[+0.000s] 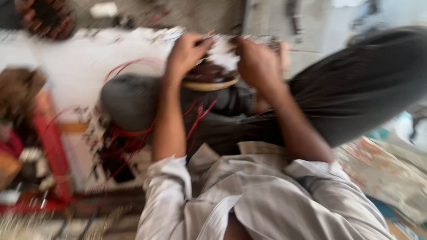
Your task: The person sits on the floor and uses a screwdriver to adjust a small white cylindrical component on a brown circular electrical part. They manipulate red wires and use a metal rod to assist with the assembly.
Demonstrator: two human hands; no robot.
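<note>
The picture is blurred by motion. My left hand (pixel 187 51) and my right hand (pixel 255 60) are raised in front of me, both closed over the top of a round dark-brown wound part with a tan rim (pixel 209 78) that rests between my knees. Pale strips (pixel 222 51) stick up from it between my hands. Thin red wires (pixel 198 115) hang down from the part over my dark trousers. The fingertips are too blurred to tell exactly what each one pinches.
A red metal frame (pixel 51 146) with tangled red wires and small parts lies at the left. A white sheet (pixel 80 62) covers the floor ahead. Another round wound coil (pixel 44 15) sits at top left. Patterned cloth (pixel 382 173) lies at the right.
</note>
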